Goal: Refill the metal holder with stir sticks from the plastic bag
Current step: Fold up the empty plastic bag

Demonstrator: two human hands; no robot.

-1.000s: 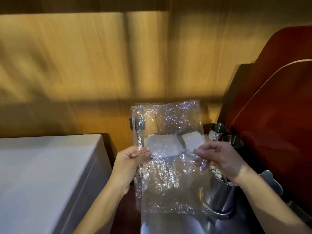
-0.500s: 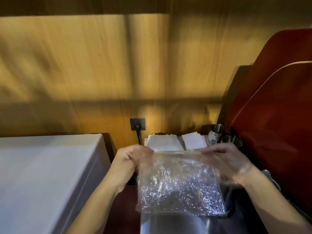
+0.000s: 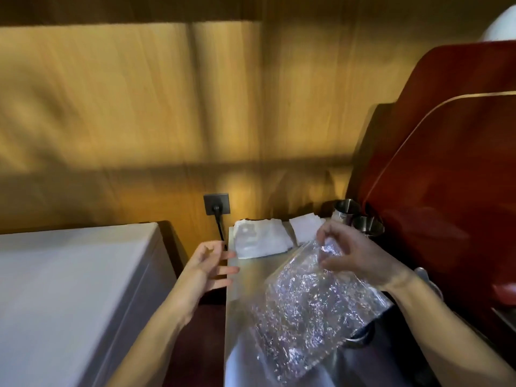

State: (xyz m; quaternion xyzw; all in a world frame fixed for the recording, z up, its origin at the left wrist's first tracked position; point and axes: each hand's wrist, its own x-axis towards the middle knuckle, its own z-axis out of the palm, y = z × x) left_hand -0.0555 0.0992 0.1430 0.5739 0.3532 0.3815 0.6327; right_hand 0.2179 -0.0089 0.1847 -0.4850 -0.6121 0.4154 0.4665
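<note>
A clear, crinkled plastic bag (image 3: 301,311) lies slanted over the metal countertop (image 3: 245,277), and I see no stir sticks in it. My right hand (image 3: 354,252) pinches the bag's upper corner with thumb and fingers. My left hand (image 3: 208,268) hovers just left of the counter's edge, fingers spread and palm up, holding nothing. The bag and my right arm cover most of the large metal holder (image 3: 360,335); only a dark curved part of it shows at the bag's lower right. No stir sticks are in view.
Two stacks of white napkins (image 3: 259,238) sit at the counter's back edge. Two small metal cups (image 3: 346,210) stand behind my right hand beside a red machine (image 3: 446,191). A white cabinet (image 3: 69,289) fills the left. A plugged wall socket (image 3: 216,203) is on the wooden wall.
The bag came down from upright in both hands to lying slanted on the counter. My left hand let go and moved left; my right hand keeps its grip on the corner.
</note>
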